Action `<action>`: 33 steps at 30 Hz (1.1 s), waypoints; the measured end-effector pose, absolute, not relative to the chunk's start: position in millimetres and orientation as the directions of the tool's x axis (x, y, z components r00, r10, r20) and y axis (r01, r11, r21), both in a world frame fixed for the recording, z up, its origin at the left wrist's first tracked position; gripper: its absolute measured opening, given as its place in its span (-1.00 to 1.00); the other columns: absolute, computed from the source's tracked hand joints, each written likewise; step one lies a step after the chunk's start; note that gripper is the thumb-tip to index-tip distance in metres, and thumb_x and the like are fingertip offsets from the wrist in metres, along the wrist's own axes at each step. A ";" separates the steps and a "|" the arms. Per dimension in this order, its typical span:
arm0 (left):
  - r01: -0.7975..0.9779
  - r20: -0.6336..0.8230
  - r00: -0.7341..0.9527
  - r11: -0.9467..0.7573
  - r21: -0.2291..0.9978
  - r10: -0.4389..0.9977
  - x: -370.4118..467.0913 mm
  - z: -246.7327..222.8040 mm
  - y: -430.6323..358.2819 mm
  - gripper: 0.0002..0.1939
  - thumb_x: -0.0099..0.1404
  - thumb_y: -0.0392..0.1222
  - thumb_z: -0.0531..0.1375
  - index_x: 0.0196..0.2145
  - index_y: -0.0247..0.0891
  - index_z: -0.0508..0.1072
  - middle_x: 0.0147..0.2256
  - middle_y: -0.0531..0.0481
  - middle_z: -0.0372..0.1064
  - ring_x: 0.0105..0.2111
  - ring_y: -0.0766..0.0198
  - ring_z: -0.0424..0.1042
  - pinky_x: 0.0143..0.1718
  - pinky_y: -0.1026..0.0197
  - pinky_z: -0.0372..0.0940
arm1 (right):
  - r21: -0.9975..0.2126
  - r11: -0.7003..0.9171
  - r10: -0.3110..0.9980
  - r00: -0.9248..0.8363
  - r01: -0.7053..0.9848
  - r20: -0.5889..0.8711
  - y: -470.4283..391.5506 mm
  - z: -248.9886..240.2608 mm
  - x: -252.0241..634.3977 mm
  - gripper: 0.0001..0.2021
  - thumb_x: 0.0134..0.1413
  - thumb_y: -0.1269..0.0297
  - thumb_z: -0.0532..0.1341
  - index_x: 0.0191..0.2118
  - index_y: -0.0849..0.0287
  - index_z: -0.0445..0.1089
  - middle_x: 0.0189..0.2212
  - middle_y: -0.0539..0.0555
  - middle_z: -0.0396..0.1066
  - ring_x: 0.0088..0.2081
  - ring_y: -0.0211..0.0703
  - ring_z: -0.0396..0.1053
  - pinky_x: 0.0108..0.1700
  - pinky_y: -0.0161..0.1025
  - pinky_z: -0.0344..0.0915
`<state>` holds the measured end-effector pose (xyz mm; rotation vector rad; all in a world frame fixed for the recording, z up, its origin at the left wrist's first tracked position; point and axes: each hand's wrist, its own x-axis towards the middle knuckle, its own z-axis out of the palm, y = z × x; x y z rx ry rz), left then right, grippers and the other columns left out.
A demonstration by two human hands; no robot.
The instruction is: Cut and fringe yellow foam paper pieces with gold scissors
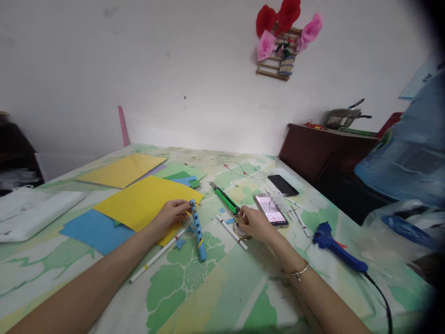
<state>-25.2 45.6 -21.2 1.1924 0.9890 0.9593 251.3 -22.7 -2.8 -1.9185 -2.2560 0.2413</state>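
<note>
My left hand [174,214] pinches the upper end of a blue paper tube [198,229] with dark dots and yellow bands. The tube stands out over the tablecloth, beside a small blue paper cutout [179,243] and a long white stick [156,257]. My right hand [252,223] has its fingers closed on gold-coloured scissors [242,235], whose blades are hard to make out. Just left of that hand lie a white stick [231,232] with red bands and a green utility knife [225,199]. A lit phone [271,211] rests right behind the hand.
Yellow paper [139,204] and blue paper [93,229] lie on the left. At the right are a blue glue gun [339,248] with a black cord, a dark phone [283,185], more sticks [301,220] and a large water bottle [406,148].
</note>
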 end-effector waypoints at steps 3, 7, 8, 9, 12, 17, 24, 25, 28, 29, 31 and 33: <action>-0.073 -0.100 0.289 0.126 0.989 0.952 -25.9 -21.8 46.6 -0.76 0.01 -0.08 0.29 -0.46 -0.34 0.45 -0.49 0.04 0.35 -0.61 0.46 0.26 -0.61 0.39 0.05 | -0.234 0.166 0.986 -0.164 0.958 0.028 -22.9 -3.7 252.0 -0.77 0.17 0.24 0.12 -0.11 0.26 0.31 -0.24 0.07 0.37 -0.29 -0.19 0.37 -0.26 -0.16 0.35; -0.078 -0.101 0.300 0.131 0.988 0.948 -25.7 -20.2 45.9 -0.76 0.02 -0.09 0.29 -0.45 -0.34 0.46 -0.49 0.03 0.35 -0.61 0.46 0.27 -0.62 0.39 0.05 | -0.242 0.169 0.985 -0.167 0.955 0.028 -22.3 -4.2 252.6 -0.77 0.17 0.24 0.11 -0.12 0.26 0.30 -0.25 0.07 0.37 -0.31 -0.20 0.37 -0.28 -0.17 0.35; -0.079 -0.102 0.302 0.131 0.988 0.948 -25.7 -19.8 45.6 -0.76 0.02 -0.09 0.29 -0.45 -0.34 0.46 -0.49 0.03 0.35 -0.61 0.46 0.27 -0.62 0.40 0.05 | -0.244 0.171 0.985 -0.169 0.955 0.029 -22.1 -4.2 252.7 -0.77 0.17 0.23 0.11 -0.12 0.26 0.30 -0.25 0.07 0.37 -0.31 -0.21 0.37 -0.28 -0.17 0.35; -0.079 -0.102 0.303 0.131 0.988 0.947 -25.7 -19.5 45.4 -0.76 0.02 -0.09 0.29 -0.45 -0.34 0.46 -0.49 0.03 0.35 -0.62 0.46 0.27 -0.62 0.40 0.05 | -0.246 0.173 0.985 -0.171 0.954 0.030 -21.9 -4.1 252.8 -0.77 0.17 0.23 0.11 -0.12 0.26 0.30 -0.26 0.07 0.37 -0.31 -0.21 0.37 -0.28 -0.17 0.35; -0.080 -0.102 0.306 0.132 0.988 0.947 -25.9 -19.6 45.1 -0.75 0.02 -0.08 0.29 -0.44 -0.34 0.46 -0.48 0.03 0.36 -0.62 0.47 0.27 -0.61 0.40 0.05 | -0.248 0.182 0.983 -0.178 0.952 0.036 -21.6 -4.2 253.2 -0.77 0.17 0.22 0.11 -0.13 0.26 0.30 -0.26 0.06 0.36 -0.32 -0.21 0.37 -0.28 -0.17 0.34; -0.081 -0.106 0.312 0.138 0.987 0.944 -26.9 -21.0 45.6 -0.76 0.03 -0.09 0.29 -0.43 -0.35 0.46 -0.48 0.03 0.36 -0.62 0.47 0.26 -0.61 0.40 0.05 | -0.246 0.191 0.982 -0.186 0.950 0.044 -21.1 -5.7 254.1 -0.77 0.17 0.22 0.11 -0.14 0.26 0.31 -0.28 0.06 0.36 -0.34 -0.22 0.36 -0.30 -0.19 0.34; -0.079 -0.093 0.322 0.125 0.989 0.942 -27.1 -21.5 46.4 -0.79 0.05 -0.11 0.28 -0.45 -0.34 0.46 -0.47 0.02 0.36 -0.60 0.47 0.25 -0.59 0.40 0.08 | -0.246 0.207 0.978 -0.199 0.947 0.058 -20.5 -6.0 254.4 -0.77 0.17 0.21 0.11 -0.16 0.26 0.31 -0.32 0.04 0.36 -0.36 -0.24 0.35 -0.32 -0.20 0.33; -0.077 -0.093 0.322 0.124 0.989 0.942 -27.2 -21.3 46.2 -0.79 0.04 -0.12 0.28 -0.45 -0.35 0.46 -0.47 0.02 0.35 -0.60 0.47 0.25 -0.59 0.40 0.09 | -0.247 0.210 0.978 -0.201 0.946 0.060 -20.6 -5.7 254.4 -0.78 0.17 0.21 0.11 -0.17 0.26 0.31 -0.33 0.04 0.36 -0.37 -0.24 0.35 -0.32 -0.21 0.33; -0.073 -0.090 0.326 0.120 0.990 0.941 -27.3 -20.5 45.6 -0.79 0.05 -0.11 0.28 -0.45 -0.34 0.46 -0.47 0.01 0.35 -0.60 0.46 0.24 -0.60 0.40 0.08 | -0.249 0.219 0.976 -0.209 0.943 0.065 -20.8 -5.0 254.3 -0.78 0.17 0.20 0.11 -0.18 0.26 0.31 -0.35 0.03 0.35 -0.39 -0.25 0.34 -0.34 -0.22 0.32; -0.072 -0.090 0.329 0.120 0.990 0.940 -27.2 -20.4 45.4 -0.79 0.05 -0.11 0.27 -0.45 -0.34 0.46 -0.46 0.01 0.35 -0.60 0.47 0.24 -0.60 0.39 0.08 | -0.249 0.221 0.975 -0.210 0.943 0.067 -20.8 -4.8 254.4 -0.78 0.17 0.20 0.11 -0.18 0.26 0.31 -0.36 0.02 0.35 -0.39 -0.25 0.34 -0.34 -0.22 0.32; -0.072 -0.089 0.333 0.120 0.990 0.939 -27.1 -20.3 45.2 -0.79 0.05 -0.10 0.27 -0.46 -0.33 0.46 -0.47 0.02 0.35 -0.60 0.47 0.24 -0.60 0.39 0.08 | -0.249 0.222 0.975 -0.211 0.943 0.070 -20.6 -4.8 254.6 -0.78 0.17 0.20 0.11 -0.19 0.26 0.31 -0.37 0.02 0.35 -0.40 -0.26 0.33 -0.35 -0.23 0.31; -0.071 -0.088 0.335 0.119 0.990 0.938 -26.9 -20.6 45.2 -0.79 0.05 -0.10 0.27 -0.47 -0.33 0.45 -0.47 0.03 0.35 -0.60 0.48 0.23 -0.60 0.40 0.07 | -0.250 0.224 0.975 -0.212 0.942 0.073 -20.4 -4.9 254.9 -0.78 0.17 0.20 0.11 -0.20 0.26 0.31 -0.38 0.01 0.34 -0.42 -0.27 0.33 -0.36 -0.24 0.31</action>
